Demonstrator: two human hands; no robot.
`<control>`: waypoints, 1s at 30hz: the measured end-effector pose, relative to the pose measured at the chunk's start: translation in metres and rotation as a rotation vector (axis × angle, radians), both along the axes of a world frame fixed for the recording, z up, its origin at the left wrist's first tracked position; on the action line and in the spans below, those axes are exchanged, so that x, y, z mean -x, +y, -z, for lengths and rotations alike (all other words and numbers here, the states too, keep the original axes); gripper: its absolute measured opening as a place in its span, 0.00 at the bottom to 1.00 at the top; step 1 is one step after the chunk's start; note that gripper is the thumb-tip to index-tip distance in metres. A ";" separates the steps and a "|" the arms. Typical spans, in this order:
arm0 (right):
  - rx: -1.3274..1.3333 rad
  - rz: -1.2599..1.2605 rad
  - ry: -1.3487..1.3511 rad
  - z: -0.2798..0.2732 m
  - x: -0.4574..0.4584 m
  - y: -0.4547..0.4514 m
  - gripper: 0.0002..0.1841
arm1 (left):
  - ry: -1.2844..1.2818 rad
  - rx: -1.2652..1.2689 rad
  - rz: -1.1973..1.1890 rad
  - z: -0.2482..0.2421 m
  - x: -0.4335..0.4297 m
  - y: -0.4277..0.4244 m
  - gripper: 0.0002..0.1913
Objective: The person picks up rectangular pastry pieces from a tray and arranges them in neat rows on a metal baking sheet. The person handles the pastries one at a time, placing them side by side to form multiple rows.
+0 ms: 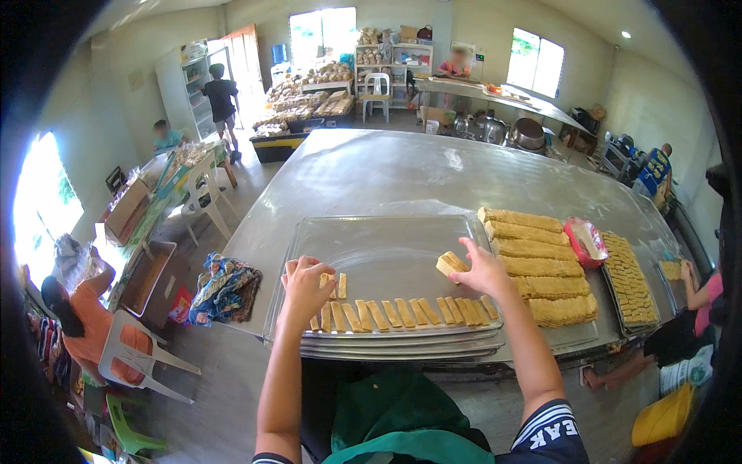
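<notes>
My left hand point(307, 285) is over the left side of a metal baking tray point(394, 243), fingers bent down at a few short dough strips point(342, 286). Whether it grips one of them I cannot tell. Between the thumb and fingers of my right hand point(486, 269) is a small block of cut dough strips point(451, 264), at the tray's right side. Along the near edge runs a row of separate dough strips point(390, 313), laid side by side. More trays point(400, 350) are stacked beneath this one. Just right of my right hand lie several long rows of sliced dough point(542, 267).
A red plastic container point(585, 242) with pale powder stands beyond the dough rows. Farther right is a tray filled with small dough pieces point(630, 281), near a co-worker's hand point(688, 278). A crumpled patterned cloth point(226, 289) lies at the metal table's point(359, 168) left corner.
</notes>
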State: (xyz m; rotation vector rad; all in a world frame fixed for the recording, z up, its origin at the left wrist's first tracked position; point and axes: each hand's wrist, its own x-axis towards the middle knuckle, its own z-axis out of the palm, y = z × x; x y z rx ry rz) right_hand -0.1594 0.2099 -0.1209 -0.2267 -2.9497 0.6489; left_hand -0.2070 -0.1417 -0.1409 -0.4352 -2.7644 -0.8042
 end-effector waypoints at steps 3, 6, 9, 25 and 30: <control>-0.012 -0.011 -0.006 0.019 0.002 -0.001 0.42 | 0.064 -0.085 0.019 -0.004 -0.011 0.012 0.11; -0.018 -0.020 0.042 0.032 0.008 -0.003 0.40 | 0.118 -0.161 0.104 -0.007 -0.027 0.032 0.11; 0.078 -0.058 0.122 0.036 0.006 0.003 0.38 | -0.033 -0.340 0.233 -0.003 -0.049 0.059 0.11; 0.231 -0.337 0.643 -0.001 -0.105 -0.058 0.34 | -0.784 -1.497 0.432 0.012 -0.102 0.141 0.20; 0.436 -0.383 0.517 -0.008 -0.133 -0.061 0.35 | -0.716 -1.509 0.425 0.005 -0.121 0.134 0.21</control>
